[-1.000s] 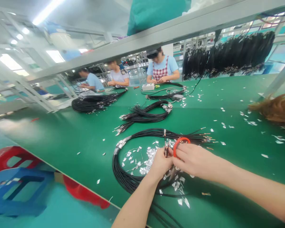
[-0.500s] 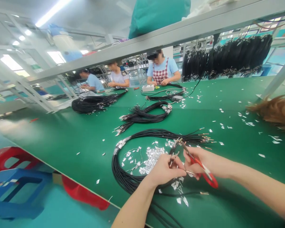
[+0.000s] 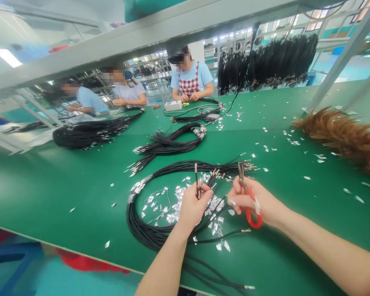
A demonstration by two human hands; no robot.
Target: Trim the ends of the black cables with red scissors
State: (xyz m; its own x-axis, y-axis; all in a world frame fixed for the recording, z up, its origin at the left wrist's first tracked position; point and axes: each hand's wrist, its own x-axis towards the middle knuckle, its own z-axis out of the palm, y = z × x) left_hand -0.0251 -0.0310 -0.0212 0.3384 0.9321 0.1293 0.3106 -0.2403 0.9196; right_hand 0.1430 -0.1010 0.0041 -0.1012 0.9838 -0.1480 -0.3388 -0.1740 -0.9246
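My left hand (image 3: 195, 205) is closed around several black cables, whose stripped ends (image 3: 196, 168) stick up past the thumb and fingers. To its right, apart from it, my right hand (image 3: 249, 197) grips red-handled scissors (image 3: 253, 216), blades pointing up and away. A large loop of black cables (image 3: 134, 222) curves round on the green table (image 3: 89, 185), bound with silvery wrap (image 3: 139, 186) at its left. Its copper-tipped ends fan out beyond the scissors. Inside the loop lies a heap of foil scraps (image 3: 177, 205), partly hidden by my left hand.
Other cable bundles (image 3: 179, 142) lie farther back. Across the table, a person in a checked apron (image 3: 189, 82) works beside a white box (image 3: 173, 105). A brown feather duster (image 3: 342, 133) lies at the right. A metal shelf beam (image 3: 142, 49) crosses above; stools (image 3: 9, 263) stand lower left.
My hands have moved apart, and the scissors now point more upright. The cable ends in my left hand have turned upward. The whole view has shifted right.
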